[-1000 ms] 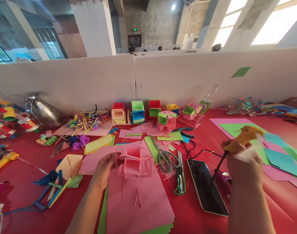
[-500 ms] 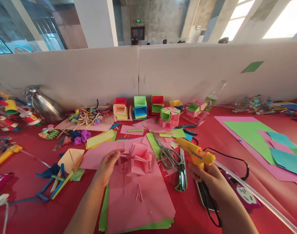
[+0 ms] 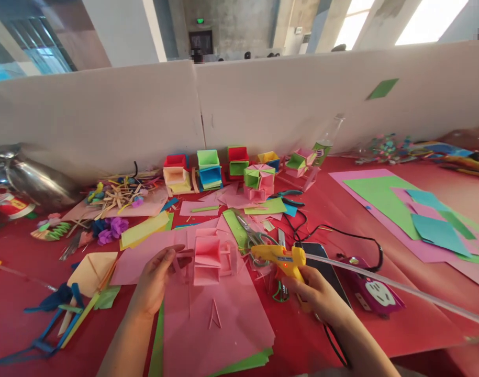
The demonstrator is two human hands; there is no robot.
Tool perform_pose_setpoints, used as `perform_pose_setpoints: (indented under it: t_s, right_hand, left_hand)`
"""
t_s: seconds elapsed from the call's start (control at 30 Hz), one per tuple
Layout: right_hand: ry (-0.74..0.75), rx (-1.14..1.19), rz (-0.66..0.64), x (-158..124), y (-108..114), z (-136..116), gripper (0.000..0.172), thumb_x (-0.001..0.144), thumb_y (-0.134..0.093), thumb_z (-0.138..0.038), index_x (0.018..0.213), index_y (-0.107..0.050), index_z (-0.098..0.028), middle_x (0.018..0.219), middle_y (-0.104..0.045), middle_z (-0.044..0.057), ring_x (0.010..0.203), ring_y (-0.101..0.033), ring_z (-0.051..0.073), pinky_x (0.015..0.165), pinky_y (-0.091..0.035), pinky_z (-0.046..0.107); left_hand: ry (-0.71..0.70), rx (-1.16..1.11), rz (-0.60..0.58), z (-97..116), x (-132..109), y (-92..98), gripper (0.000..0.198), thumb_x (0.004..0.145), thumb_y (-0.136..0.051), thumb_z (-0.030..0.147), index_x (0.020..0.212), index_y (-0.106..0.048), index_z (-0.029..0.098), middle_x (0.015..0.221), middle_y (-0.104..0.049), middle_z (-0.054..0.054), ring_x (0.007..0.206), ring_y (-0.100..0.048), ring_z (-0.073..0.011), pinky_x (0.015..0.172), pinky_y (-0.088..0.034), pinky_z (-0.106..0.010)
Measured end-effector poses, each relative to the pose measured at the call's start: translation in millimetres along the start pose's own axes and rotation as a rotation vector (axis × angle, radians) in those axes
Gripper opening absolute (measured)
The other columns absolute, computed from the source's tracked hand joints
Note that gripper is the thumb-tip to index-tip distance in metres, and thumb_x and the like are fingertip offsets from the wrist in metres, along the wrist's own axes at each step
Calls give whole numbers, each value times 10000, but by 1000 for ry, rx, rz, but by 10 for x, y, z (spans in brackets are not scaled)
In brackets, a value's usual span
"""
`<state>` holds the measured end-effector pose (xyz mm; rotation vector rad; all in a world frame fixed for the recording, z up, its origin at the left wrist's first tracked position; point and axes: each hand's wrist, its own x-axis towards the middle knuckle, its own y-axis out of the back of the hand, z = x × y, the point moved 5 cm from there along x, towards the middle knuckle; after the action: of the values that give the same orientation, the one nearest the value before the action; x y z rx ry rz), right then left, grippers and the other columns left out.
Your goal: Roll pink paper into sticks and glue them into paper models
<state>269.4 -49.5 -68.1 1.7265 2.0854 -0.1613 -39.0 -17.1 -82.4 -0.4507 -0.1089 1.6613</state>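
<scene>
My left hand (image 3: 155, 283) pinches the left side of a small pink folded-paper box structure (image 3: 210, 254), holding it just above a stack of pink paper sheets (image 3: 215, 319). Gripped in my right hand (image 3: 315, 296) is a yellow hot glue gun (image 3: 278, 257) whose nozzle points left toward the pink structure, a short gap away. A clear glue stick (image 3: 400, 287) juts out of the gun's back toward the right. The gun's black cord (image 3: 341, 230) loops over the red table.
Scissors (image 3: 249, 235), a utility knife and a black phone (image 3: 325, 267) lie beside the gun. A purple power socket (image 3: 375, 294) sits to the right. Coloured paper boxes (image 3: 210, 167) line the white partition. Green, pink and blue sheets (image 3: 415, 214) cover the right; sticks and scraps the left.
My right hand brought the glue gun down and leftward, from raised at the right to level beside the pink structure. The left hand turned the structure slightly. The camera swung right.
</scene>
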Motion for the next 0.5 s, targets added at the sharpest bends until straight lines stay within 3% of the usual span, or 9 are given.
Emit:
perform_pose_setpoints:
  t_s: [0.33,0.5]
  right_hand:
    - [43,103,-96,43,-69,-45,313,737,-560,-446,812,-527,-144,534,-430,-66,463,-399,65,423,-291,190]
    - [-18,78,-72,86,-63,-2,366,723,-542,-506,807,-500,-153,485,-460,-61,430,-388,74,415,-281,209]
  left_hand:
    - [72,85,-5,-26,13,44,309,757,-637,354,1019,-642,190,1005,-690,-56,959,-618,-197,772,-490,-237]
    - [93,15,-25,-41,21,35,372,781,-583,432,1043,-633,172,990,-689,-91,929,-627,-229,728,-502,-281]
